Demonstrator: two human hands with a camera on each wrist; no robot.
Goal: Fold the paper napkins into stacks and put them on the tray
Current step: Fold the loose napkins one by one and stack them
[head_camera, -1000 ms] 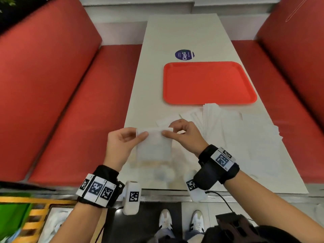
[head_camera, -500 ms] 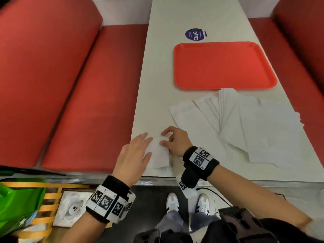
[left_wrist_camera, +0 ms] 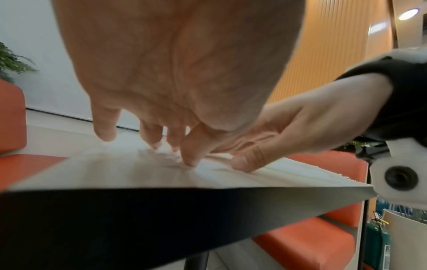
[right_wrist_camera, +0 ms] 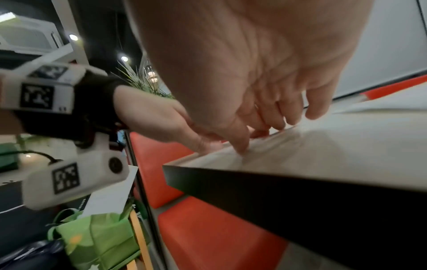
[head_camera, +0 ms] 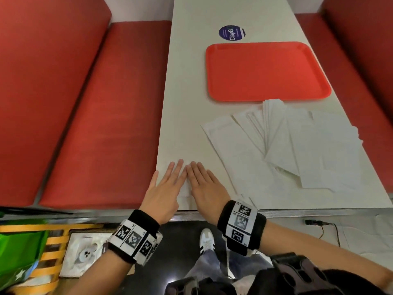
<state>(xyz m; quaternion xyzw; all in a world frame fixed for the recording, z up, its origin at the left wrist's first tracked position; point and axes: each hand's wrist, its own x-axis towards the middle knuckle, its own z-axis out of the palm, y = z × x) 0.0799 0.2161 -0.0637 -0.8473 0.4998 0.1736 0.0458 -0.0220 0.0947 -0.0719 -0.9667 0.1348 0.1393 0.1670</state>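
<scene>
A folded white napkin (head_camera: 187, 188) lies at the table's near left corner, mostly hidden under my two hands. My left hand (head_camera: 168, 182) lies flat on it with straight fingers, and my right hand (head_camera: 204, 182) presses flat beside it, index fingers almost touching. In the left wrist view the left fingertips (left_wrist_camera: 189, 160) bear down on the paper beside the right hand (left_wrist_camera: 289, 131). In the right wrist view the right hand (right_wrist_camera: 265, 118) presses the table top. A fanned pile of unfolded white napkins (head_camera: 297, 145) lies to the right. The red tray (head_camera: 265, 71) stands beyond it with nothing on it.
The white table (head_camera: 191, 103) ends in a dark metal front edge (head_camera: 319, 211). Red bench seats (head_camera: 102, 113) flank it on both sides. A round purple sticker (head_camera: 231, 33) sits behind the tray. Below left are a green bag (head_camera: 19, 252) and a yellow crate.
The napkin, held up between both hands a second ago, now lies on the table's near corner. Both hands have flattened onto it, fingers stretched out side by side.
</scene>
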